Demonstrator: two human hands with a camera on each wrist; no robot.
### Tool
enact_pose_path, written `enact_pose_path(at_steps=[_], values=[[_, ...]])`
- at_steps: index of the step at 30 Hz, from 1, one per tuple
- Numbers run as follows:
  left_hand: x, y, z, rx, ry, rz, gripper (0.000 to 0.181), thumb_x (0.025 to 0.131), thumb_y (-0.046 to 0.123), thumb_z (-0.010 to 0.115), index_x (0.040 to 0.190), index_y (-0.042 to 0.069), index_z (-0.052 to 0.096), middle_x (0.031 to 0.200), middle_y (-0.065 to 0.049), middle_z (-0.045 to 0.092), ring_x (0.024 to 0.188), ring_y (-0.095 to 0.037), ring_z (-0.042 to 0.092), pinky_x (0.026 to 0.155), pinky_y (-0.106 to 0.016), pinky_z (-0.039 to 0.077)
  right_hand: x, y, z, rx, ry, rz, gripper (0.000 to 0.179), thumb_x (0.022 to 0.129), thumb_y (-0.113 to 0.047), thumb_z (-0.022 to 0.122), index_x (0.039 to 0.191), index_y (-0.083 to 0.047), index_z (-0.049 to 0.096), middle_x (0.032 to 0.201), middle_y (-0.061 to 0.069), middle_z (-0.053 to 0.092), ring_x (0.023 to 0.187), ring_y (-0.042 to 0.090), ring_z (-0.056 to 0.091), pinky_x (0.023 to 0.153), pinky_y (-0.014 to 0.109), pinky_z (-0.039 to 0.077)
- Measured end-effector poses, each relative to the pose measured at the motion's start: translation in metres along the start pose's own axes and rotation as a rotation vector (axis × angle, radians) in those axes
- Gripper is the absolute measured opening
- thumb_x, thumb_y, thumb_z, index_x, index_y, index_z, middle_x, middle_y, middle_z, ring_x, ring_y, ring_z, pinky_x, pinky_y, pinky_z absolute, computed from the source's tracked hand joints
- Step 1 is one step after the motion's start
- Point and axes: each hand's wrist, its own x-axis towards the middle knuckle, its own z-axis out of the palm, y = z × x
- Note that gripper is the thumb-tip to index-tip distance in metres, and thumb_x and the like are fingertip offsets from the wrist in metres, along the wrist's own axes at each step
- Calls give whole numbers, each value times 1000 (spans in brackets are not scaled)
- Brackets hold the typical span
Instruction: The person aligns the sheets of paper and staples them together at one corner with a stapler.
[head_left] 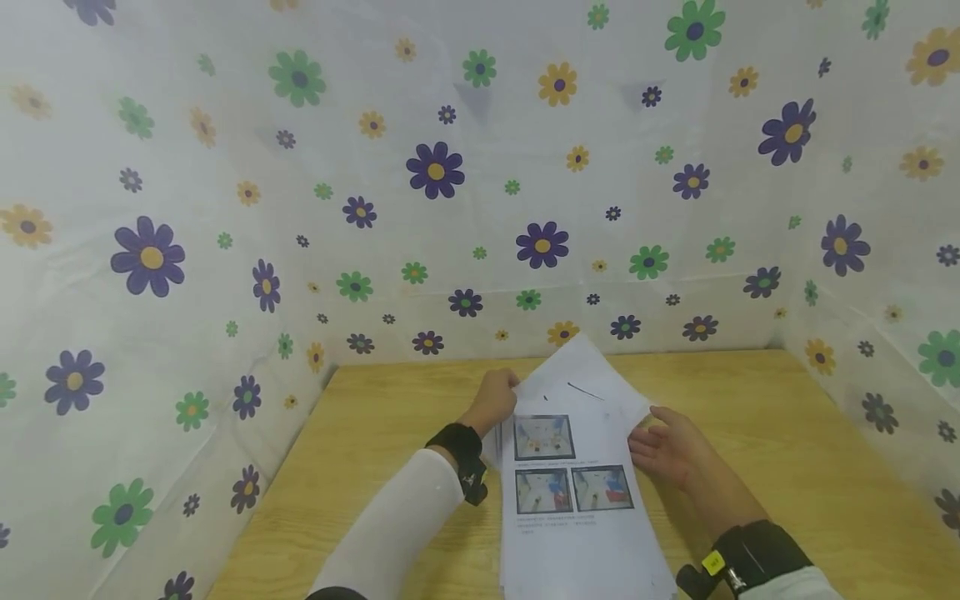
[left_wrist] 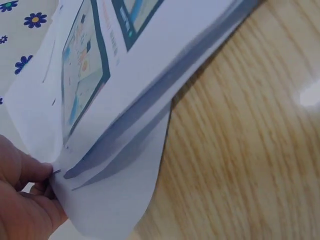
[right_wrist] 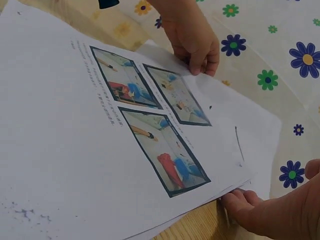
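A stack of white printed paper sheets (head_left: 581,550) lies in front of me, with framed colour pictures and lines of small text on its upper page. At its upper left edge, my left hand (head_left: 495,400) pinches the sheets between thumb and fingers. In the left wrist view the sheets (left_wrist: 135,107) bow and fan apart beside that hand (left_wrist: 25,190). My right hand (head_left: 671,446) touches the right edge with extended fingers. The right wrist view has its fingertips (right_wrist: 240,200) against the paper edge, partly hidden beneath it. A slanted, pointed sheet part (head_left: 581,367) with a thin dark line rises at the far end.
The papers are over a wood-grain table (head_left: 405,392). Behind it and on both sides hangs a white flower-print sheet (head_left: 480,225). Dark wrist straps with small devices sit on the left wrist (head_left: 459,450) and right wrist (head_left: 750,554).
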Motion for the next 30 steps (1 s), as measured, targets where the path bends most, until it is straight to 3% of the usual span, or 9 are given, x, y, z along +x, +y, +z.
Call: enact_pose_path(at_steps=[8,14,20,22,24,30], values=[[2,-3,-1,-65,106,37,31,92,-10,50,118,-4,65,121,-20,64,119,-35,60,106,-47,48,9,1,-2,0,-39,-70,73,112,-32,30,160,-2,-17,170,24,-2,158,39,9,126,48,16],[1,-3,-1,-54,170,136,26,94,-9,51,115,-3,66,116,-20,67,115,-35,64,104,-45,50,20,4,-2,-128,-8,-110,64,112,-22,27,162,-4,-9,168,27,-4,157,40,4,126,50,13],[1,2,-3,-100,187,139,23,99,-4,51,116,-1,65,118,-18,68,116,-33,64,105,-44,50,32,3,5,-185,0,-151,63,110,-12,24,158,2,-14,167,25,-13,156,38,-6,127,48,5],[1,3,-4,-124,189,133,22,101,-2,50,117,0,65,119,-17,67,117,-32,64,105,-44,50,34,2,7,-228,41,-174,63,110,-11,25,159,1,-12,168,26,-9,157,38,-3,126,48,7],[2,3,-5,-134,195,127,23,102,0,49,118,1,64,121,-15,67,118,-30,63,106,-43,50,36,1,10,-307,99,-208,62,110,-11,29,161,2,-4,168,28,4,157,39,9,126,48,15],[1,0,-10,-196,225,133,22,102,1,50,119,4,64,120,-13,66,117,-28,63,105,-41,50,40,-4,16,-553,231,-348,52,108,-10,43,154,10,30,151,34,43,137,42,51,111,47,46]])
